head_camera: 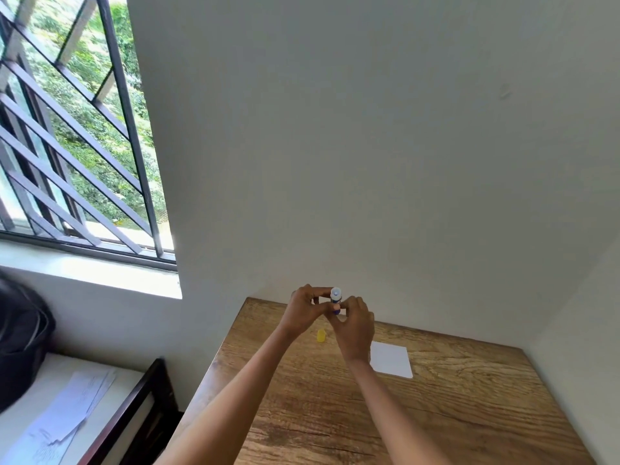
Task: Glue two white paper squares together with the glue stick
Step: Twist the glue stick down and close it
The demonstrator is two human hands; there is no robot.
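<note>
Both hands hold a small blue and white glue stick [336, 297] upright above the far end of the wooden table [453, 407]. My left hand [303, 312] pinches its upper body with thumb and forefinger. My right hand [354, 325] grips its lower end. The stick's white tip is uncovered. Its yellow cap [321, 335] stands on the table just below my left wrist. A white paper square [391, 360] lies flat on the table to the right of my right wrist; I cannot tell whether it is one sheet or two stacked.
The table sits in a corner, with white walls behind and to the right. On the left is a barred window [77, 129], a dark bag [20, 344] and loose papers [63, 417] on a white surface beside a dark wooden frame [134, 407].
</note>
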